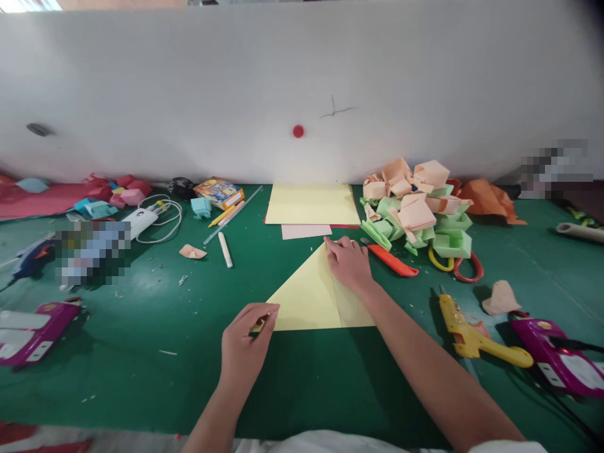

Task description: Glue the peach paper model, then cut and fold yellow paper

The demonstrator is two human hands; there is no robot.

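On the green table lies a sheet of yellow paper (306, 292) folded into a triangle, its apex pointing away from me and a crease line running down from it. My left hand (248, 336) pinches the near left corner between thumb and fingers. Resting on the apex, my right hand (348, 263) presses the sheet down with fingers extended and slightly bent; its palm and forearm cover part of the right slope. An orange utility knife (392, 260) lies just right of that hand.
Behind are stacked yellow sheets (311, 204) and a pile of folded paper pieces (410, 211). Scissors (467, 267), a yellow glue gun (476, 333) and a purple power strip (559, 355) lie right. Left are a white crayon (225, 250), a crayon box (219, 192) and another purple strip (38, 330).
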